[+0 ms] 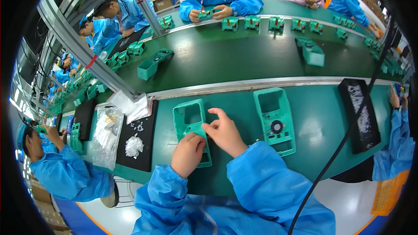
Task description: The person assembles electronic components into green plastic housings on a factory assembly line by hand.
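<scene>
A green plastic housing [190, 109] with a large square opening lies on the table in front of me. My left hand [188, 154] is over its lower half, fingers pinched together; what they hold, if anything, is hidden. A thin wire [172, 144] sticks out beside the housing's left edge. At the housing's right edge, my right hand [224, 132] has its thumb and forefinger apart, the thumb at the rim, with nothing seen between them. To the right lies a second green housing [285, 104], with a round black speaker [276, 126] in its lower part.
On the left, a black mat [146, 137] carries a pile of small white pieces [134, 146], beside clear plastic bags [106, 132]. A black tray [359, 117] stands at right. Beyond a metal rail, a conveyor [235, 56] carries green housings [312, 52]. Co-workers sit around.
</scene>
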Tool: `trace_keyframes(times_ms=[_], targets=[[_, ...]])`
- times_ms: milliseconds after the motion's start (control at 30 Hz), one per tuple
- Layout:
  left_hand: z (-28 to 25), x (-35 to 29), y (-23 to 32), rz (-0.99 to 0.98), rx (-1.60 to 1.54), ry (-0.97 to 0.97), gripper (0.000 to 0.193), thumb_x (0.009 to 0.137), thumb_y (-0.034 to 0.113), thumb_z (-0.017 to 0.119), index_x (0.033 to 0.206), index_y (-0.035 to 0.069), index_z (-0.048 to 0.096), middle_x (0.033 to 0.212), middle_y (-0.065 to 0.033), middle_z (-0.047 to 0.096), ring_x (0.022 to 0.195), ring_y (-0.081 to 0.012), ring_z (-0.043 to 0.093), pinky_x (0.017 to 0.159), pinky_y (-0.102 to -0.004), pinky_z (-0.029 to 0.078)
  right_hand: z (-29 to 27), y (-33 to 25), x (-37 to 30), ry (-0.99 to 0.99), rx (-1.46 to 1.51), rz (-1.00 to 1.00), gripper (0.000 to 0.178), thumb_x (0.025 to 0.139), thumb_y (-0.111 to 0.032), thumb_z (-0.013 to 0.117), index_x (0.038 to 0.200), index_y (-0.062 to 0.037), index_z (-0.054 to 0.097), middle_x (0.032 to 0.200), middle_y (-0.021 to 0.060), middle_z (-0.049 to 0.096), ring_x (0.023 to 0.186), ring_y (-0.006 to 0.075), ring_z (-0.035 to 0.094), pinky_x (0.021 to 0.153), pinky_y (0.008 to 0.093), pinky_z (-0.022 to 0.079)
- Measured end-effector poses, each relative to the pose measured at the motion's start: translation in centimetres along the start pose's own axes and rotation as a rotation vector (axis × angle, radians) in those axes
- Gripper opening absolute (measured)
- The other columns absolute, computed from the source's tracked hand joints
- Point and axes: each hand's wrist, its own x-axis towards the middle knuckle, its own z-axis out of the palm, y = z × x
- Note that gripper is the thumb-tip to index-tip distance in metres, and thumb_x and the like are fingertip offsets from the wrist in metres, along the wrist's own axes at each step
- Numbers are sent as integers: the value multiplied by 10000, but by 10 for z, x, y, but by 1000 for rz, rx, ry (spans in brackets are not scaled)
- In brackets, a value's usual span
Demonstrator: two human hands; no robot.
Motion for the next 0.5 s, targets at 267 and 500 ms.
trace_keyframes(times_ms=[267,500], targets=[[0,-11,-11,63,14,92,57,706,23,562,746,2,597,764,-168,556,705,-354,551,626,-419,452,39,-51,63,-182,-1067,-871,279,738,-125,542,977,-243,625,1050,77,535,939,289,540,802,412,427],[-3,-12,-3,43,40,105,119,705,64,608,816,21,604,795,-141,572,734,-330,561,637,-407,455,39,-55,107,-749,-1416,-1099,142,732,-191,531,810,-242,638,811,0,590,813,202,585,699,358,425]])
